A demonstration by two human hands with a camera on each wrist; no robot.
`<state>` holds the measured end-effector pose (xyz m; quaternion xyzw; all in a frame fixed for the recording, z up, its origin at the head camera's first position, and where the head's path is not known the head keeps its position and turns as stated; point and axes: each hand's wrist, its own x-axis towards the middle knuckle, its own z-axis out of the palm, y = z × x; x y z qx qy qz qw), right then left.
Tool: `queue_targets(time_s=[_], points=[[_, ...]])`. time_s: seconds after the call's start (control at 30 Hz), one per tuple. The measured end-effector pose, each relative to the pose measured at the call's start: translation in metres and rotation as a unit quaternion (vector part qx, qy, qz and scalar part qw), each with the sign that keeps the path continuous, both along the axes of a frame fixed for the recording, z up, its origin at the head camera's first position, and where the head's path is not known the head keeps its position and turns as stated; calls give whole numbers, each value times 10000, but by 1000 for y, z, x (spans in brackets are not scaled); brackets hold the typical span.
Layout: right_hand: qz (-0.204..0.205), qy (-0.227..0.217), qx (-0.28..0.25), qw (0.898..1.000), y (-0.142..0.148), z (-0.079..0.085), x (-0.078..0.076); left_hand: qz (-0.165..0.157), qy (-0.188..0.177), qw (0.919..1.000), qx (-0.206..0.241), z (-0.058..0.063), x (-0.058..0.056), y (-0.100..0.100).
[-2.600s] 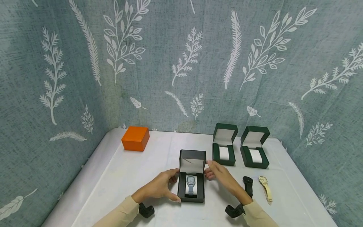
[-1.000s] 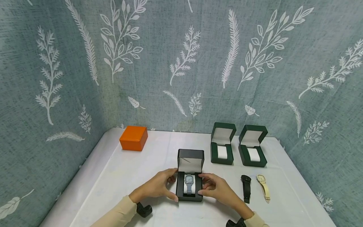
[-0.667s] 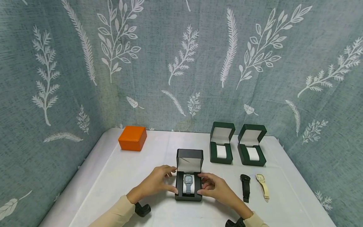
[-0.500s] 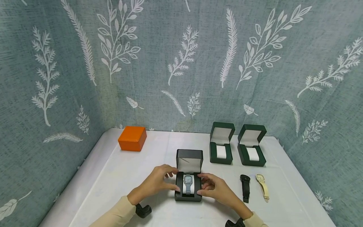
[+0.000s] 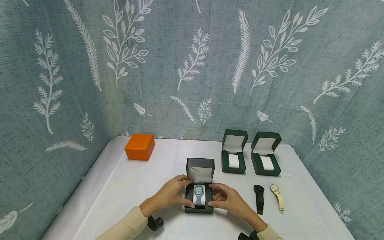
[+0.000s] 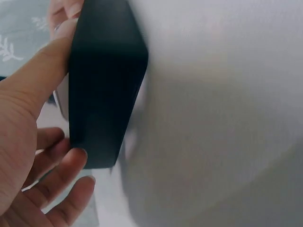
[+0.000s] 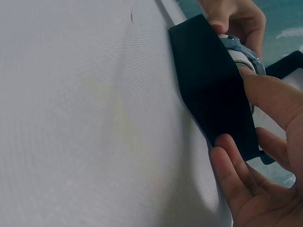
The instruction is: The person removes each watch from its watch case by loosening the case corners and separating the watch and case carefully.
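A black watch box (image 5: pixel 199 210) with its lid raised stands at the table's front middle. A watch (image 5: pixel 198 190) with a blue-grey strap sits inside on a white cushion. My left hand (image 5: pixel 169 194) holds the left side, thumb and fingertips reaching over the rim beside the cushion. On the opposite side, my right hand (image 5: pixel 229 200) grips the right wall. The left wrist view shows the box wall (image 6: pixel 104 90) with my left hand (image 6: pixel 23 113) around it. In the right wrist view, my right hand (image 7: pixel 270 184) has its thumb over the rim and fingertips against the box's outer wall (image 7: pixel 213 85).
Two green watch boxes, one (image 5: pixel 233 166) beside the other (image 5: pixel 266 168), stand with lids raised and white cushions showing at the back right. A black watch (image 5: pixel 259 200) and a gold watch (image 5: pixel 277 198) lie right of my right hand. A closed orange box (image 5: pixel 139 147) stands back left.
My right hand has come from beside the lid down to the right wall and grips it. My left fingertips and thumb have moved from outside the left wall inward over its rim.
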<state>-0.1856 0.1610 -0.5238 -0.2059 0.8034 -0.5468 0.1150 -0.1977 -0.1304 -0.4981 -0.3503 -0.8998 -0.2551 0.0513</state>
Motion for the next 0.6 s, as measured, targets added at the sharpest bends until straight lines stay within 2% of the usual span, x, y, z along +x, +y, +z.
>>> queue_targets(time_s=[0.13,0.4,0.6], points=[[18,-46,41,10000,0,0,0,-45,54,9998,-211,-2,1,2],[43,-69,98,9999,1,-1,-2,-155,-412,9964,-720,5,6,5],[55,-93,80,9999,1,-1,-2,-167,-436,9969,-637,5,6,5]])
